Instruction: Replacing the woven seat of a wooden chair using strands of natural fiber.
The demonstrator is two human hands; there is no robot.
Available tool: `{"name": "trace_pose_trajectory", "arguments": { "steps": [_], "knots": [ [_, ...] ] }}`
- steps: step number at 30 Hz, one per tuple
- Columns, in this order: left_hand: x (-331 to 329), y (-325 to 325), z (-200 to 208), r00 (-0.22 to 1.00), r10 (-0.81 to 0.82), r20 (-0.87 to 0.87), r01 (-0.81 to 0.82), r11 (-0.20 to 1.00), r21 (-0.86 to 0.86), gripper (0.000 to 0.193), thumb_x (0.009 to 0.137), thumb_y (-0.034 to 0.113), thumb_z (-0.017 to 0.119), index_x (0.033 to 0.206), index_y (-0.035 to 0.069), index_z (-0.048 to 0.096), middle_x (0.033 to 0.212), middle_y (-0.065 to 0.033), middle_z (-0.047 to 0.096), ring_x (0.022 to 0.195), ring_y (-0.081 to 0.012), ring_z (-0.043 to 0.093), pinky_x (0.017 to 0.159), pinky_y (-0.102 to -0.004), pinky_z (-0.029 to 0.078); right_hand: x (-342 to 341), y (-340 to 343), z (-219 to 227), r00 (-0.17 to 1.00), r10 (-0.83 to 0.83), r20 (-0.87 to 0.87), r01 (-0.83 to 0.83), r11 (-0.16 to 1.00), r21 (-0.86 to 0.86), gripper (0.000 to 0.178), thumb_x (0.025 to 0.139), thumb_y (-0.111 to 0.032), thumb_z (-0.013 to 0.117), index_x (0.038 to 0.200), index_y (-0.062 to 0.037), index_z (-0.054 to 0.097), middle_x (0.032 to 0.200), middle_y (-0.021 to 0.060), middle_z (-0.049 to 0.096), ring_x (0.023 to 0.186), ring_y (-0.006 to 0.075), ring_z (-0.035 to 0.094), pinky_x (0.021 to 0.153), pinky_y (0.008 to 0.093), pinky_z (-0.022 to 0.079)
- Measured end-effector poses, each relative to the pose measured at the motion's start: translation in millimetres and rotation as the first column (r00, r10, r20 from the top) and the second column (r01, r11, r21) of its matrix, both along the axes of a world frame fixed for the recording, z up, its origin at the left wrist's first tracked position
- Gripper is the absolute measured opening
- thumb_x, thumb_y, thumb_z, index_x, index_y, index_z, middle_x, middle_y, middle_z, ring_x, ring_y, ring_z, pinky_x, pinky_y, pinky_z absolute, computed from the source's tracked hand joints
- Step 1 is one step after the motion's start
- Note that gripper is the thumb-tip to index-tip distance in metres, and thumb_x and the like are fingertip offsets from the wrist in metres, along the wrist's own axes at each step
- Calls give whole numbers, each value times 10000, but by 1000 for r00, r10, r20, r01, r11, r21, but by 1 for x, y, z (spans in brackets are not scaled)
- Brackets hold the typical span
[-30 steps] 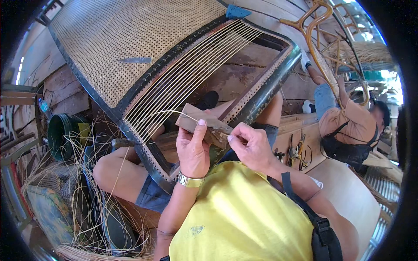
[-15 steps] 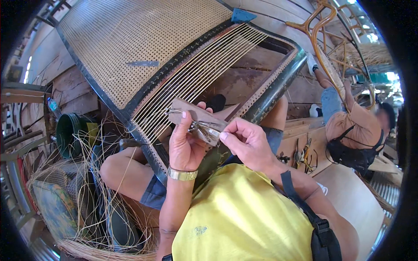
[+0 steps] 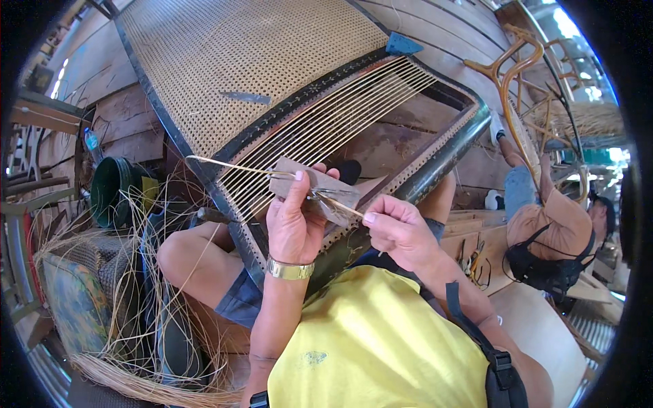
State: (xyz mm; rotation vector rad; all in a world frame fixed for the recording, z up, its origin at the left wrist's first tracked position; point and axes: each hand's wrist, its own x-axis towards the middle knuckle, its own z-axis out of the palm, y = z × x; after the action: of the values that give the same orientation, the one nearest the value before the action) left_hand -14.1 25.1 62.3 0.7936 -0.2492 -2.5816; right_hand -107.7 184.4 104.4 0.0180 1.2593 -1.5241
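Observation:
My left hand (image 3: 292, 230), with a gold-coloured watch on its wrist, grips a small wooden block (image 3: 291, 182) fitted with metal pieces. A pale cane strand (image 3: 235, 165) runs through or across the block; its loose end sticks out to the left. Just right of the block, my right hand (image 3: 403, 228) pinches the strand's other end between thumb and fingers. Both hands are over the near side of a dark wooden frame (image 3: 445, 160). Parallel cane strands (image 3: 340, 112) span part of its opening, beyond a finished woven cane panel (image 3: 252, 58).
A knife-like blade (image 3: 245, 97) and a blue wedge-shaped piece (image 3: 403, 45) lie on the frame. At left are a green bucket (image 3: 111, 194) and tangled cane strands (image 3: 153, 285). Hand tools (image 3: 473, 262) lie at right, near another person (image 3: 544, 211) and a curved wooden frame (image 3: 507, 85).
The cane strand now stretches out left of the block and taut toward my right hand. My right hand has drawn slightly right and down. The whole view has shifted a little.

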Motion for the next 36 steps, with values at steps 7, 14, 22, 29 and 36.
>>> {"name": "trace_pose_trajectory", "arguments": {
  "steps": [7, 14, 22, 29, 36],
  "knots": [
    [13, -38, -3, 993, 108, -53, -111, 992, -61, 303, 984, 215, 614, 1168, -18, 557, 1092, -168, 673, 992, -296, 676, 849, -444, 593, -25, 76, 3, 1000, 0, -3, 0, 1000, 29, 64, 950, -100, 632, 919, -71, 584, 637, -71, 422, 511, 31, 337, 487, 225, 263],
    [32, -71, 4, 991, 132, -25, -135, 982, -136, 290, 974, 212, 634, 1177, 20, 556, 1111, -164, 681, 1005, -314, 684, 879, -458, 580, -46, 91, 8, 834, 466, -295, -398, 879, 264, 240, 982, -166, 621, 1169, -35, 548, 918, 33, 623, 848, 128, 599, 747, 257, 488],
    [33, -68, 5, 975, 215, -48, -219, 970, -102, 286, 959, 234, 659, 1158, 72, 532, 1106, -147, 668, 955, -286, 676, 824, -432, 590, -3, -61, 26, 701, 505, -503, -511, 848, 139, 576, 966, -218, 658, 1398, 40, 378, 1113, 135, 617, 1016, 159, 618, 869, 292, 519],
    [24, -60, 24, 970, 244, 10, -236, 946, -224, 350, 1013, 298, 554, 1206, 8, 516, 1071, -142, 652, 948, -279, 653, 841, -535, 573, 6, -71, 3, 670, 365, -646, -344, 924, 165, 179, 978, -183, 624, 939, -11, 592, 718, -15, 560, 683, 60, 496, 611, 246, 414],
    [38, -100, 19, 938, 343, -46, -344, 913, -221, 377, 1000, 280, 580, 1213, -13, 475, 1100, -150, 636, 977, -267, 642, 896, -533, 554, -51, 95, 2, 650, 466, -601, -227, 873, 431, 134, 959, -123, 618, 891, -10, 591, 754, -30, 551, 722, 78, 507, 661, 243, 438]
  ]
}}
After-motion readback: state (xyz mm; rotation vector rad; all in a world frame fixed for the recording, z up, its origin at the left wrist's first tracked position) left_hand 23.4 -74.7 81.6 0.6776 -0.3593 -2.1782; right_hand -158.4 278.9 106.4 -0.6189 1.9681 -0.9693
